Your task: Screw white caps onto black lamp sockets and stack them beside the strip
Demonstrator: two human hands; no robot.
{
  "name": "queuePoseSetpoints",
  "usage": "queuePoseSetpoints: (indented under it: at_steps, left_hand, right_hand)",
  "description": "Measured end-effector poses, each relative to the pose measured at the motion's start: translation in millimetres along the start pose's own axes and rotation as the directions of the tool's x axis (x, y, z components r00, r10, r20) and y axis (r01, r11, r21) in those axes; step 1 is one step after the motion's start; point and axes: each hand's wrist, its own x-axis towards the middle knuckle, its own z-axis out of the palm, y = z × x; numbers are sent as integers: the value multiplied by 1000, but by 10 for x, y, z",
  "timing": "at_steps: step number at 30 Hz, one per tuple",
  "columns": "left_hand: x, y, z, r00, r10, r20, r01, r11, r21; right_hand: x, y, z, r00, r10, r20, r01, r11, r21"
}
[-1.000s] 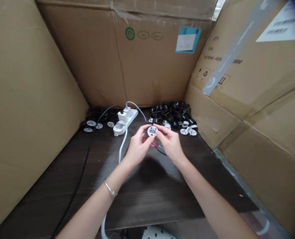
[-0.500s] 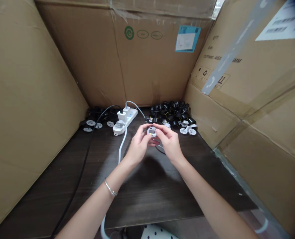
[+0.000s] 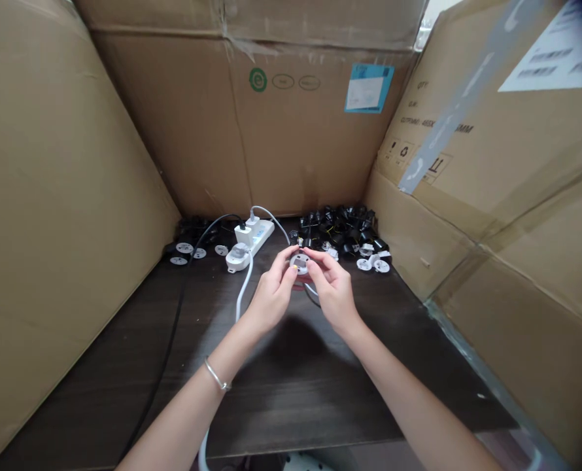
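Observation:
Between both hands, above the dark tabletop point(image 3: 266, 418), is a small round white disc point(image 3: 301, 260) with a grey rectangle and dark slots on its face. My left hand point(image 3: 275, 288) grips its left edge, thumb at the lower rim by a small yellow spot. On the opposite edge, my right hand point(image 3: 334, 284) pinches the disc with thumb and fingers. The fingers behind the disc are partly hidden. Just beyond the fingertips lies a small black part with a pale piece point(image 3: 295, 239). A loop of thin cable point(image 3: 312, 294) shows below the disc.
A white power strip point(image 3: 264, 234) with plugs and cables stands left of my hands. Black parts with yellow wires point(image 3: 342, 222) pile up at the back right, white discs point(image 3: 363, 264) beside them. More white discs point(image 3: 184, 248) lie back left. Cardboard boxes point(image 3: 301, 150) wall three sides.
The view has tilted slightly, so the surroundings sit a little lower. Both hands keep their hold on the disc, with the fingers shifted only slightly.

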Motion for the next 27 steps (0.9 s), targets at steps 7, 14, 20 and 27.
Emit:
queuePoseSetpoints:
  at_steps: [7, 14, 20, 27]
  left_hand:
    - [-1, -26, -5, 994, 105, -9, -103, 990, 101]
    - [-58, 614, -373, 829, 470, -302, -278, 816, 507]
    - [79, 881, -1362, 755, 583, -300, 119, 328, 937]
    - [468, 322, -1823, 988, 45, -149, 143, 106, 984]
  right_hand:
    - [-30, -24, 15, 991, -136, 1, 135, 982, -131]
    - [11, -124, -68, 962, -274, 5, 265, 926, -268]
    - [73, -145, -135, 943, -314, -112, 271, 918, -291]
    - [77, -156, -156, 933, -352, -76, 301, 878, -372]
